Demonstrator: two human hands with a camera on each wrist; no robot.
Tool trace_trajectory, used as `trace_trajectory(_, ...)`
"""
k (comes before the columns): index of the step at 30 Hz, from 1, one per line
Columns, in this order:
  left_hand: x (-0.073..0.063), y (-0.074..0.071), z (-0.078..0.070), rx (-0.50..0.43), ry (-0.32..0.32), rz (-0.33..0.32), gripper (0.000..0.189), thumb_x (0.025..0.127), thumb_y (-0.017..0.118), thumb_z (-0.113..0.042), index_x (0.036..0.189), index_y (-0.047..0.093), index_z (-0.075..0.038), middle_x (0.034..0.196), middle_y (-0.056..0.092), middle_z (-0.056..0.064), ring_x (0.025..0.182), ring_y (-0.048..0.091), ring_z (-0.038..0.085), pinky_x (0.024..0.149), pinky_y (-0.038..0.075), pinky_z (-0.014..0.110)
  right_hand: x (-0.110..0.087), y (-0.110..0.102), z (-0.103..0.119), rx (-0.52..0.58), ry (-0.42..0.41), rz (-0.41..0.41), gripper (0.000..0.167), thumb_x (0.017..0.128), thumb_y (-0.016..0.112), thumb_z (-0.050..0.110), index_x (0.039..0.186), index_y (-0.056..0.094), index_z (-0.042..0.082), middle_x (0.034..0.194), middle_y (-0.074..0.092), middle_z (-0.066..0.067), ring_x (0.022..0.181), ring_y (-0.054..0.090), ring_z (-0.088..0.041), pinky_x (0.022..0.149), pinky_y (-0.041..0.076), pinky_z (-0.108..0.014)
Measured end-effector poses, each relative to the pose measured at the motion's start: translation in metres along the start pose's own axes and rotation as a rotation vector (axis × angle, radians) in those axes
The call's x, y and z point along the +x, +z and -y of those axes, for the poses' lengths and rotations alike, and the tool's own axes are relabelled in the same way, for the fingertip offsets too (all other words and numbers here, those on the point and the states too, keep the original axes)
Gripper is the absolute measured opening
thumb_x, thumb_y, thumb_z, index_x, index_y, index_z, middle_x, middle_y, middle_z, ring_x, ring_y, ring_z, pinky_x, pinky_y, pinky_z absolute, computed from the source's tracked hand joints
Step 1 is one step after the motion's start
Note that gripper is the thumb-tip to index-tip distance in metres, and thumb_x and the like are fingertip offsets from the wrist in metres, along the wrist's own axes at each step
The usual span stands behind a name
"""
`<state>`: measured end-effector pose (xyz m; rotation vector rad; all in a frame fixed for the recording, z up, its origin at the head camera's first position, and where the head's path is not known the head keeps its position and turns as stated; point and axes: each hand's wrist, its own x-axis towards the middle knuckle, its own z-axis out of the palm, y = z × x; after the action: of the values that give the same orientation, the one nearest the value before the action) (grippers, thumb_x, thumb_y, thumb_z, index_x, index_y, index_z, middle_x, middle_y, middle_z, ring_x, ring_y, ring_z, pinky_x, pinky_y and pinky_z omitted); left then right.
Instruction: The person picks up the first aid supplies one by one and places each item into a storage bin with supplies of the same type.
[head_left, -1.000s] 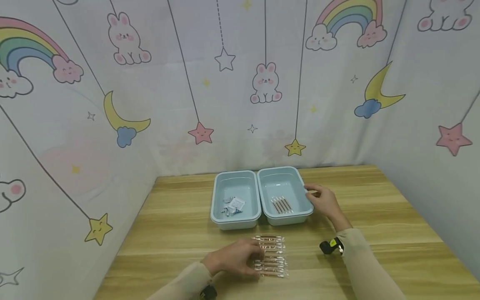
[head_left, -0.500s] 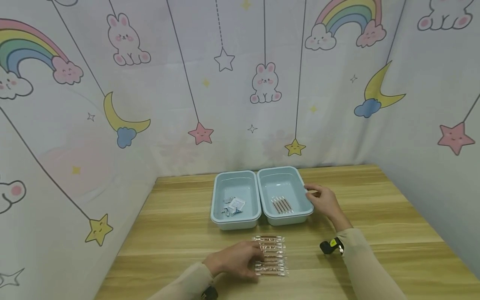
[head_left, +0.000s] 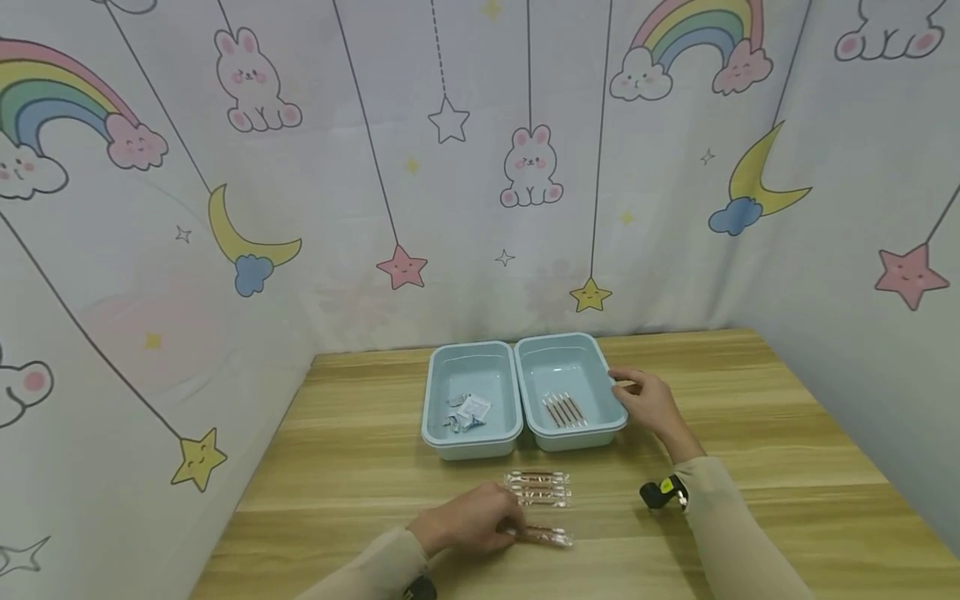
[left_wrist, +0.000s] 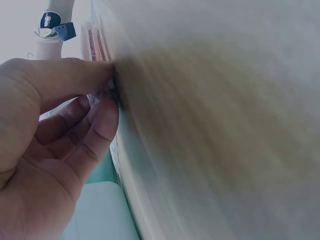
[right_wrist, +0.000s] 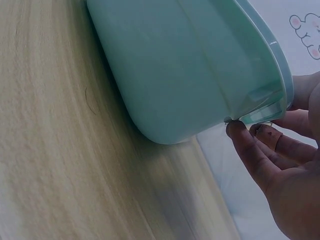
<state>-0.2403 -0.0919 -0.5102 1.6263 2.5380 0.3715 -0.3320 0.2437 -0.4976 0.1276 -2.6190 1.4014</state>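
In the head view my left hand (head_left: 471, 518) pinches a small bunch of wrapped cotton swabs (head_left: 549, 536) with brown sticks, close over the table. The left wrist view shows thumb and fingertips meeting on the clear wrapping. Just beyond lies a row of more wrapped swabs (head_left: 537, 489). My right hand (head_left: 651, 407) holds the right rim of the right-hand light blue bin (head_left: 561, 368), its thumb under the rim in the right wrist view. Several brown-stick swabs (head_left: 564, 410) lie side by side inside that bin.
A matching light blue bin (head_left: 472, 371) stands against its left side, holding several small silver-and-white packets (head_left: 468, 412). Both stand on the wood-grain table (head_left: 360, 433), near the printed curtain (head_left: 450, 317) at the back. Black cameras sit on both wrists.
The nearer swabs of the row have been drawn together into a bunch in my left hand, leaving a gap before the farther ones. My right hand and the bins have not moved.
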Motion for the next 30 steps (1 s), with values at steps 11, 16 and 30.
trace_trajectory(11,-0.002,-0.008,0.000,-0.004,0.006,-0.036,0.012,0.080,0.074,-0.013,0.090,0.076,-0.018,0.079,0.066,-0.014,0.070,0.050,-0.007,0.069,0.039,0.001,0.001,0.000,0.000,-0.003,-0.006,-0.004,0.035,0.096,0.058,0.014,0.129,0.061,0.003,0.130,0.060,-0.022,0.104,0.066,-0.037,0.079,0.059,-0.040)
trace_trajectory(16,-0.001,-0.015,0.002,-0.048,0.013,-0.066,0.008,0.082,0.074,-0.012,0.090,0.075,-0.015,0.079,0.065,-0.011,0.069,0.049,-0.007,0.065,0.039,0.001,0.001,0.000,-0.001,-0.001,-0.006,0.005,0.035,0.096,0.058,0.013,0.130,0.061,0.003,0.129,0.061,-0.022,0.103,0.066,-0.036,0.078,0.059,-0.038)
trace_trajectory(30,-0.004,-0.039,0.009,-0.118,0.009,-0.184,0.014,0.082,0.072,-0.006,0.096,0.076,-0.009,0.083,0.069,-0.002,0.068,0.056,0.000,0.062,0.042,0.002,0.000,-0.001,0.001,0.010,-0.010,0.002,0.036,0.095,0.058,0.013,0.129,0.061,0.002,0.128,0.062,-0.022,0.103,0.066,-0.037,0.079,0.059,-0.040)
